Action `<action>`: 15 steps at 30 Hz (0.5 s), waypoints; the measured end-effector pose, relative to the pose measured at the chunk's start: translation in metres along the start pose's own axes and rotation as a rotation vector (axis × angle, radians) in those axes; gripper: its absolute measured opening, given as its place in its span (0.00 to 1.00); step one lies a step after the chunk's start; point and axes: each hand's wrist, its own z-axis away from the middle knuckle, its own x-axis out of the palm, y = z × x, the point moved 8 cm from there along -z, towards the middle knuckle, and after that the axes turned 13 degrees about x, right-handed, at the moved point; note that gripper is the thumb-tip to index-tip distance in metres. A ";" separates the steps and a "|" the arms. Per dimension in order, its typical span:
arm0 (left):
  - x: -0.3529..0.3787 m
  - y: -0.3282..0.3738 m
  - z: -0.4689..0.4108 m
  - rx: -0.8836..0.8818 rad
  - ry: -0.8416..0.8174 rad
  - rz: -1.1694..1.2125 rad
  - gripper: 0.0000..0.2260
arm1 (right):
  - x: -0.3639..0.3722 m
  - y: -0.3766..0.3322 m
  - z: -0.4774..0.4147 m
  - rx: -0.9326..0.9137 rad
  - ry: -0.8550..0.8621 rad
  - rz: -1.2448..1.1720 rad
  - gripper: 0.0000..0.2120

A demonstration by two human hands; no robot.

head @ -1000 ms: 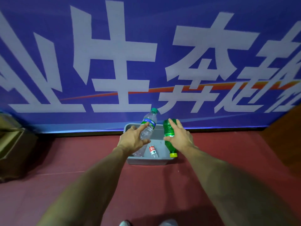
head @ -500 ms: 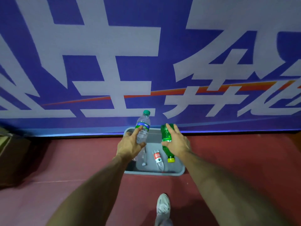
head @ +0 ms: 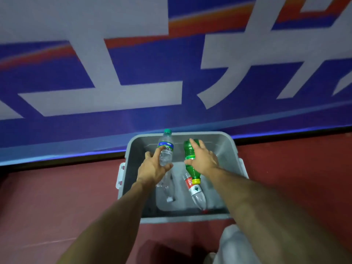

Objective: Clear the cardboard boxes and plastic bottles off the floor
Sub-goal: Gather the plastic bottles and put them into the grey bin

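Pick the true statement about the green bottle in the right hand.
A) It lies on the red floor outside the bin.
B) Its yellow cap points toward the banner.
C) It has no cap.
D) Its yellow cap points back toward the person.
D: the right hand holds the green bottle over the grey bin, with the yellow cap at the near end.

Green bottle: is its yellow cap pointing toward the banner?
No, the right hand holds the green bottle with its yellow cap pointing toward the person, away from the banner.
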 end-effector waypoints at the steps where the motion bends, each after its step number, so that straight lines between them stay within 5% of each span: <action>1: 0.016 -0.011 -0.007 0.000 0.011 0.007 0.32 | 0.018 0.006 -0.012 0.003 0.007 -0.016 0.43; 9: 0.089 -0.060 -0.037 0.060 -0.023 0.084 0.38 | 0.095 0.030 -0.054 0.006 -0.039 -0.111 0.48; 15: 0.060 -0.044 -0.020 0.048 -0.041 0.053 0.38 | 0.065 0.034 -0.024 0.070 -0.022 0.015 0.46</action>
